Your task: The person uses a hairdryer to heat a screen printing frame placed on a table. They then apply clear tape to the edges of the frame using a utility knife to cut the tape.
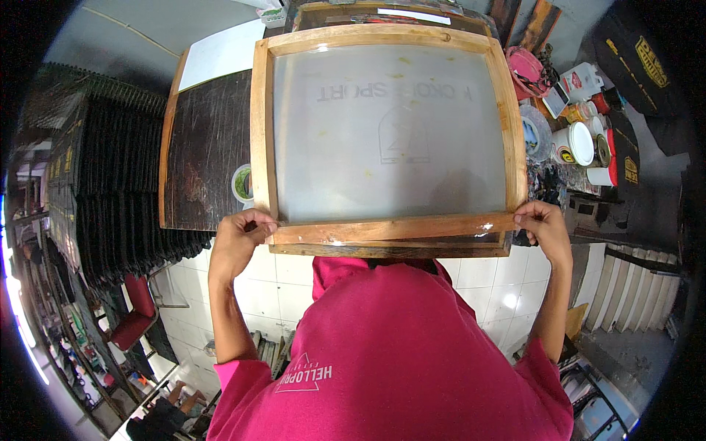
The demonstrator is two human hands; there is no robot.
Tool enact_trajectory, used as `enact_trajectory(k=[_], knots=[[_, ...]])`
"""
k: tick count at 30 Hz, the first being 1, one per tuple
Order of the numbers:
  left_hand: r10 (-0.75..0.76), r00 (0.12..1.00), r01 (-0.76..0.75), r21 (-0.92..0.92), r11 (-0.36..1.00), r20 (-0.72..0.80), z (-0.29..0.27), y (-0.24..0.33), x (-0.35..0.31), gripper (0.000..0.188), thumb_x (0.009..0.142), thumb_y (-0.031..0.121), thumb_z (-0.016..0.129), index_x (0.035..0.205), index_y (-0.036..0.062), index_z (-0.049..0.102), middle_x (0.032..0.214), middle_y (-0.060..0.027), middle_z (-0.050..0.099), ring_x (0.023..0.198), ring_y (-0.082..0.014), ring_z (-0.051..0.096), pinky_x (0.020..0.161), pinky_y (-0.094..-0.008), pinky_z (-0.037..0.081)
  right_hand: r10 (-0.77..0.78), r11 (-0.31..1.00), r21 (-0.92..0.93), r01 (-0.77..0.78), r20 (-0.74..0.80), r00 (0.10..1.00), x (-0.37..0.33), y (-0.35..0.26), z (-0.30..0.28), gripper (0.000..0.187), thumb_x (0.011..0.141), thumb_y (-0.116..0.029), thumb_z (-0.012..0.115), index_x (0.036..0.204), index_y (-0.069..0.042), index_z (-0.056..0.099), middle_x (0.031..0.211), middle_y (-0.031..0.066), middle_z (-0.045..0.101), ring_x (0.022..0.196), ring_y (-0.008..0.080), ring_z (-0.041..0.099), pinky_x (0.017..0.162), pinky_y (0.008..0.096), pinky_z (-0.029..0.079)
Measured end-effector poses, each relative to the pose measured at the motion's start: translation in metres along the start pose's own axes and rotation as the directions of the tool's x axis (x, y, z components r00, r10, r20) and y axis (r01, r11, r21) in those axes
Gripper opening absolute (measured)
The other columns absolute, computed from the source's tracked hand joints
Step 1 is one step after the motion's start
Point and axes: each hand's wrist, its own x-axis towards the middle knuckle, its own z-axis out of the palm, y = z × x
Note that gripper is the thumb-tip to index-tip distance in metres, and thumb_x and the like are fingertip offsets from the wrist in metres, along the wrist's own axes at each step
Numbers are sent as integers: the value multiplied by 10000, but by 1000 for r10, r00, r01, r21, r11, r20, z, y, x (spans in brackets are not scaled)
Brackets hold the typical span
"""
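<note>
A wooden screen-printing frame (390, 231) lies level in front of me over the dark table. Its pale, translucent mesh (323, 162) shows faint reversed lettering, an arched outline and a few small yellowish specks. The near left corner is pinched by my left hand (240, 237), thumb and fingers closed on the wood. My right hand (545, 226) grips the near right corner in the same way. Beneath the near bar, part of a second wooden edge (397, 252) shows; what lies under the mesh is mostly hidden.
A cup of green paste (242, 183) stands on the dark wooden table (206, 147), left of the frame. Tubs and jars (581, 143) crowd the right side beside a pink bag (523, 72). Black garments (118, 169) hang at the left, above a red chair (134, 312).
</note>
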Motion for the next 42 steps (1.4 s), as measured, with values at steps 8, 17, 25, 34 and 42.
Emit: enact_trajectory(k=[8, 17, 25, 34, 42], knots=[[48, 993, -12, 305, 952, -112, 12, 33, -6, 161, 910, 94, 732, 963, -58, 746, 791, -134, 730, 715, -147, 669, 690, -324, 523, -149, 948, -299, 106, -127, 981, -3, -21, 17, 94, 875, -68, 761, 910, 20, 756, 807, 88, 668, 680, 147, 605, 624, 316, 469], [297, 944, -177, 540, 823, -142, 25, 24, -1, 146, 818, 78, 729, 865, -59, 711, 810, -197, 705, 708, -311, 709, 693, -394, 537, -345, 821, -531, 209, -172, 923, 4, -17, 28, 108, 828, -51, 793, 888, 29, 753, 836, 134, 636, 695, 257, 618, 672, 368, 479], [394, 910, -211, 679, 703, -125, 33, 27, 6, 104, 785, 66, 719, 827, -29, 723, 829, -184, 675, 752, -374, 684, 708, -445, 532, -377, 675, -715, 182, -122, 918, 14, -24, 38, 116, 805, -104, 790, 870, -8, 777, 880, 159, 648, 826, 365, 676, 749, 445, 516], [429, 899, -229, 735, 638, -92, 35, 25, 13, 86, 777, 80, 732, 816, 11, 764, 925, -151, 691, 893, -362, 697, 804, -451, 570, -312, 602, -792, 105, -113, 943, 21, -23, 42, 112, 832, -181, 777, 871, -78, 798, 976, 135, 666, 883, 368, 702, 795, 471, 548], [425, 900, -188, 800, 570, -91, 40, 19, 20, 144, 765, 108, 740, 871, 26, 791, 986, -149, 698, 930, -362, 709, 841, -451, 572, -313, 560, -825, 78, -124, 941, 25, -19, 46, 129, 807, -191, 800, 851, -71, 789, 957, 136, 663, 875, 372, 694, 773, 482, 538]])
